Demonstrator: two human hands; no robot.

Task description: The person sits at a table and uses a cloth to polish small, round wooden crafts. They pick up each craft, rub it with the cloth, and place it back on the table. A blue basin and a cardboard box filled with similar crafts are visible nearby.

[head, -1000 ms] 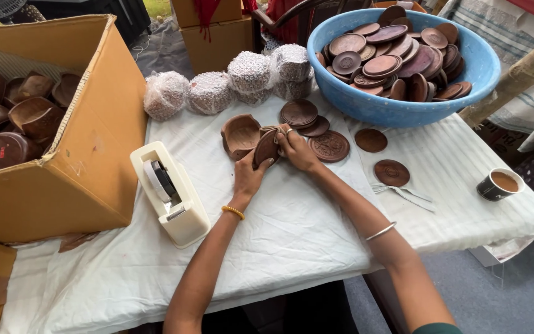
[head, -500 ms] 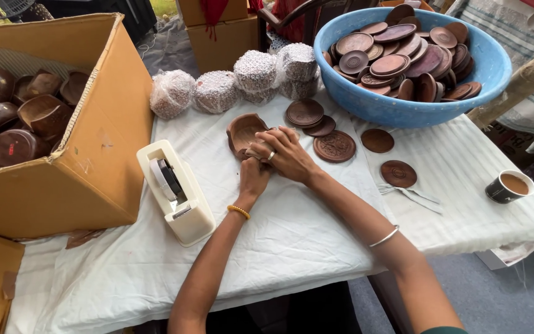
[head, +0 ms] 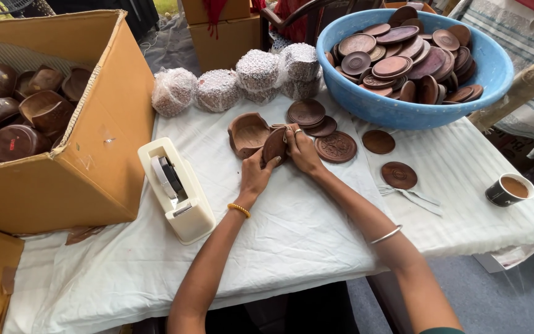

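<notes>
Presently, in the head view, both hands meet at the middle of the white-clothed surface (head: 292,235). The left hand (head: 256,176) and right hand (head: 304,151) are each closed around one brown disc (head: 275,144), held tilted on edge between them, just right of an open brown bowl (head: 247,133).

Handling, as judged: the disc looks stiff, thin and fairly light, of carved wood or moulded clay; which one cannot be told. It would likely chip or crack if dropped. Its patterned face should give friction; the rim, pinched from both sides, appears the soundest place to hold.

Packages and containers:
- Large open cardboard box (head: 103,124), tan, at far left, filled with more brown bowls.
- Four round bundles (head: 217,89) wrapped in clear film over white netting, in a row at the far edge.
- Blue plastic basin (head: 403,108), far right, heaped with brown discs.
- Cream tape dispenser (head: 177,192), near left of the hands.
- Small dark cup (head: 509,190) of brown drink, at the right edge.

Loose discs (head: 336,147) lie flat beside the right hand. No labels can be made out.
</notes>
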